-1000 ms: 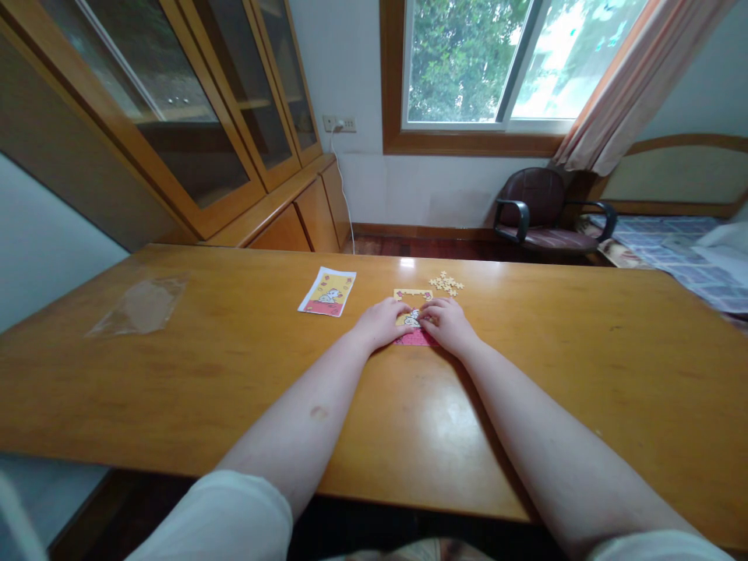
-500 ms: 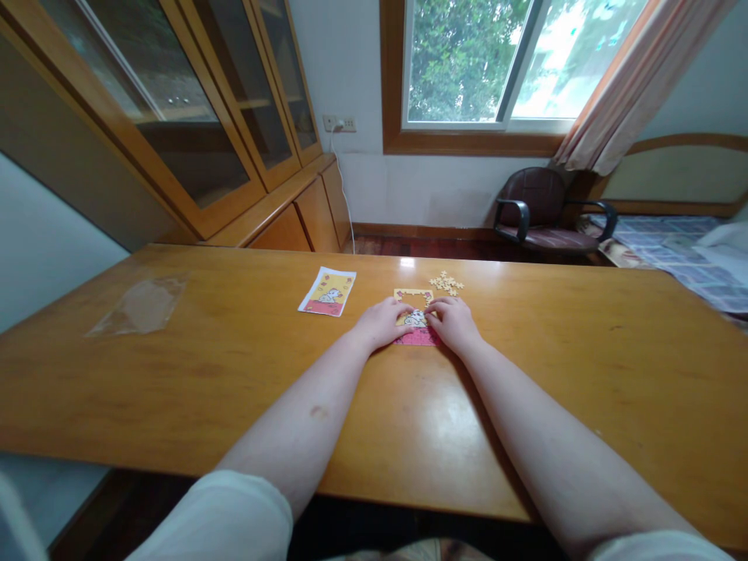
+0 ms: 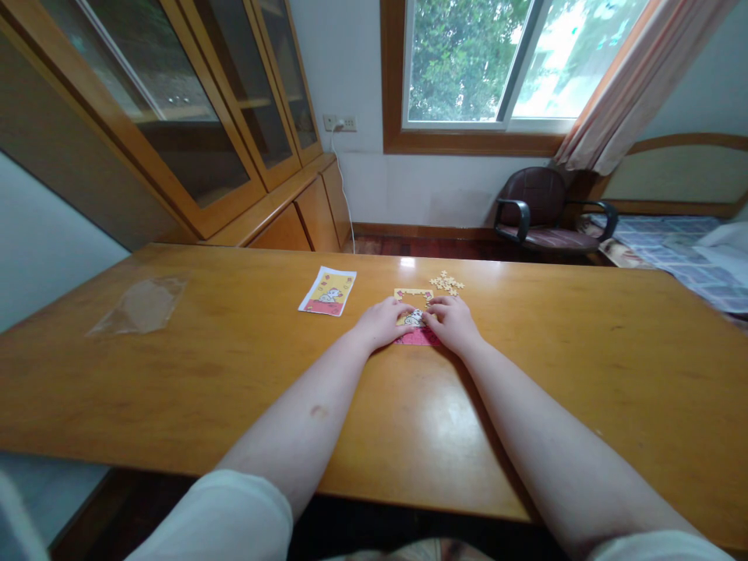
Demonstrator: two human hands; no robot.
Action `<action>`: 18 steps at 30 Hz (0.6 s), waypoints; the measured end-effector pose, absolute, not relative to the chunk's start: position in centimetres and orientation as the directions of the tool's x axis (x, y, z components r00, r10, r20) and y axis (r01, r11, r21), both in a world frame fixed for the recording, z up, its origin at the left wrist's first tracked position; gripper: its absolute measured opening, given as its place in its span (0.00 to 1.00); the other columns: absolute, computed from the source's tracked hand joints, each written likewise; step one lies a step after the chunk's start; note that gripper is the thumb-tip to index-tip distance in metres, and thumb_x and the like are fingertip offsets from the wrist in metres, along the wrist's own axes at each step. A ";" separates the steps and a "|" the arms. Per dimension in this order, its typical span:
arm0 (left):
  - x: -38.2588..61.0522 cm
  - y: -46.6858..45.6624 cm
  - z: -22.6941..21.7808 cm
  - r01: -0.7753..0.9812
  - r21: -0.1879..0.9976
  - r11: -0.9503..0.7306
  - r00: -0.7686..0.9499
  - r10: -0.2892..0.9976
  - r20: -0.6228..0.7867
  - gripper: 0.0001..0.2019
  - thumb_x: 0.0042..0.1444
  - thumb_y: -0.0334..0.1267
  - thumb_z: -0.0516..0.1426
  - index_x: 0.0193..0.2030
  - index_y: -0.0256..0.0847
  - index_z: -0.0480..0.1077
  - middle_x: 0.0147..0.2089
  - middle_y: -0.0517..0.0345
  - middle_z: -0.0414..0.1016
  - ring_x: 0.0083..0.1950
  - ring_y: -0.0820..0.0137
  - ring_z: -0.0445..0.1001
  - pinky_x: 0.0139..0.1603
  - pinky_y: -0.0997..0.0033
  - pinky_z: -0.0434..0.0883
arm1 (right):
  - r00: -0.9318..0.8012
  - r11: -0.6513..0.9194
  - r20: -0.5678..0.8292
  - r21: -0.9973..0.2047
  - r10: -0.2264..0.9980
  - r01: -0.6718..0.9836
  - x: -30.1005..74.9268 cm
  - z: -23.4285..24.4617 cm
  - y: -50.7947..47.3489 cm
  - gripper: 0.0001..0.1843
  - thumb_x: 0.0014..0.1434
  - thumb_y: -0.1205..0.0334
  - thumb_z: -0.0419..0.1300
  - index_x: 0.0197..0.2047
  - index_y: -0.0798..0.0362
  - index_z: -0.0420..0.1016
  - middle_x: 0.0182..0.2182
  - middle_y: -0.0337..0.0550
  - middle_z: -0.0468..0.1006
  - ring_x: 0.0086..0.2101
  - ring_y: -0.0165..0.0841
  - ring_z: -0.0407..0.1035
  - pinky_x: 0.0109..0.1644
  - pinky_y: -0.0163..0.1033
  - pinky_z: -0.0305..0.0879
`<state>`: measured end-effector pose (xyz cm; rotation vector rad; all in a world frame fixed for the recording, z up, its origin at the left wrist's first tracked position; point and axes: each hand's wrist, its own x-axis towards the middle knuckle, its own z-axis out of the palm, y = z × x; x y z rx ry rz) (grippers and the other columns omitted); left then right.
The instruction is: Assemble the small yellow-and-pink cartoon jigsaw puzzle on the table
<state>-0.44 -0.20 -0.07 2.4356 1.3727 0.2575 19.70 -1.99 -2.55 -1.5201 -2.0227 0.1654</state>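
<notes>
**Puzzle lying under both hands at the middle of the table**

Puzzle (image 3: 414,318) is lying flat on the table (image 3: 234,366), straight ahead of the person and a little beyond the middle. Its yellow frame is showing at the far end and a red band at the near end. The left hand (image 3: 382,322) is resting on its left edge, fingers loosely bent and pressing down, gripping nothing that shows. The right hand (image 3: 453,322) is covering the right edge with its fingertips drawn close together over the cartoon picture. Whether they are pinching a piece is too small to tell.

Judging by its look, the puzzle is thin card: very light, stiff enough to stay flat, but likely to slide on the glossy wood and to come apart at the joints if lifted by one corner. Holding it down at the two side edges, as the hands are doing, seems the safest grip. A single piece is probably best taken between thumb and fingertip.

Loose pieces (image 3: 446,283) are sitting in one small pale heap just beyond the puzzle, apart from it, and they are too small to count singly. One picture card (image 3: 327,291) is lying to the left, near but not touching. One clear plastic bag (image 3: 140,304) is lying well apart, towards the table's left end. So there are one puzzle, one heap, one card, one bag and two hands.
</notes>
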 end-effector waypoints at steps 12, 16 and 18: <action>-0.4 -0.2 0.0 0.795 0.380 -0.473 0.515 0.857 -0.011 0.23 0.56 0.52 0.58 0.58 0.52 0.70 0.52 0.53 0.71 0.49 0.61 0.73 0.51 0.66 0.69 | -0.122 0.289 0.364 -0.450 0.923 0.845 19.7 -2.6 -2.0 0.12 0.60 0.55 0.58 0.36 0.48 0.82 0.44 0.47 0.78 0.47 0.41 0.69 0.59 0.50 0.57; -0.4 -0.3 0.0 0.799 0.372 -0.472 0.512 0.859 -0.012 0.23 0.56 0.53 0.58 0.58 0.53 0.70 0.52 0.53 0.71 0.50 0.60 0.74 0.51 0.65 0.69 | -0.142 0.286 0.332 -0.439 0.933 0.852 19.6 -2.5 -2.0 0.11 0.60 0.55 0.58 0.38 0.46 0.83 0.46 0.46 0.77 0.48 0.41 0.68 0.59 0.51 0.57; -0.4 -0.3 0.1 0.802 0.370 -0.469 0.511 0.859 -0.018 0.23 0.56 0.53 0.58 0.58 0.53 0.70 0.52 0.53 0.71 0.50 0.60 0.74 0.51 0.65 0.69 | -0.147 0.281 0.319 -0.433 0.936 0.856 19.7 -2.5 -2.0 0.11 0.60 0.55 0.59 0.38 0.46 0.83 0.46 0.46 0.77 0.49 0.41 0.67 0.59 0.51 0.56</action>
